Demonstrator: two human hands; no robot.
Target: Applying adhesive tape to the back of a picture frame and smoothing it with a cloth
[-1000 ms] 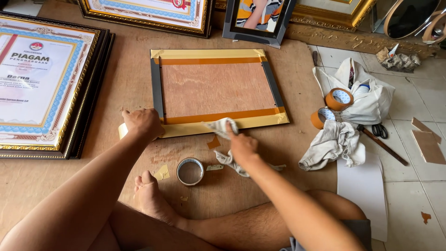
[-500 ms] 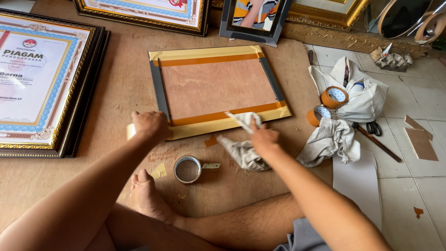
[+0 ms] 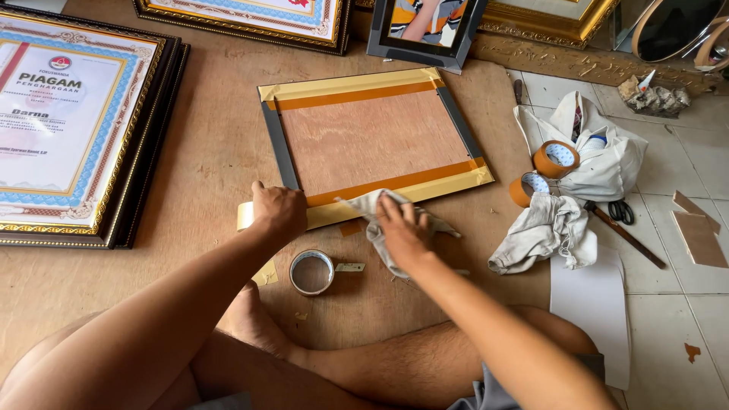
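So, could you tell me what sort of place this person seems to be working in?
Probably a small picture-framing workshop, worked on the floor. A frame lies face down with brown tape along its backing board, finished framed certificates are stacked beside it, and tape rolls sit on the tiles.

A picture frame [image 3: 372, 140] lies face down with yellow tape along two edges, and a grey rag [image 3: 376, 209] rests crumpled on its near edge.

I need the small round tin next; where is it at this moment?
In the head view the tin sits on the brown board, just below the frame, between the left hand and the right hand with its cloth.
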